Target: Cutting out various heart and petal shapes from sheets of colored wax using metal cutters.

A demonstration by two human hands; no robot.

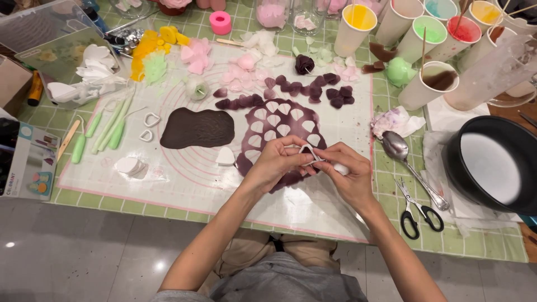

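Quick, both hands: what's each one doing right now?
Left hand: closed, fingers pinching the small white petal-shaped cutter over the dark purple sheet.
Right hand: closed on the same cutter, with a white lump tucked in the fingers.

A table (492, 246) under a green checked cloth stands on a glossy grey tiled floor (84, 263) reflecting lamplight.

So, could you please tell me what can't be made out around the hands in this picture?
- Head view: the teardrop cutter is mostly covered by the left hand and right hand.
- The white piece in the right hand is largely hidden by fingers.
- The black pan is cut off at the right edge.
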